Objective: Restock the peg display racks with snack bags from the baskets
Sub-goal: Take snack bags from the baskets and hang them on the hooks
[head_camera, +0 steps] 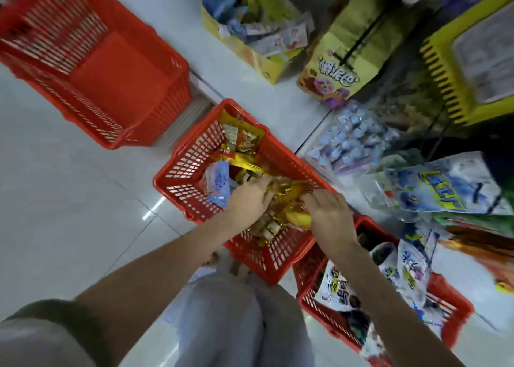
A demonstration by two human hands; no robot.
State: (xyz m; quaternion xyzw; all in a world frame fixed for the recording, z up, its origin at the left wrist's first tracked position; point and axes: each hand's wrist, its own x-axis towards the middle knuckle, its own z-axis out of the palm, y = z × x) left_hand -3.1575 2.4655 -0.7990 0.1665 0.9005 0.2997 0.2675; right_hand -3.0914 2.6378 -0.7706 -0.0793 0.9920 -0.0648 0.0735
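Reaching into a red plastic mesh basket (178, 169)
Right hand (329, 213) grips gold foil snack bag (289, 197); fingertips of left hand (250, 200) buried, grip unclear

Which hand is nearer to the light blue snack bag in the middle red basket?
Left. The left hand is right beside the light blue snack bag. The right hand is farther away, across the gold snack bags, near the opposite wall of the red basket.

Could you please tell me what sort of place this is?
Probably a small shop's snack aisle: red plastic baskets on the tiled floor, one holding gold snack bags, and bagged goods hung for display.
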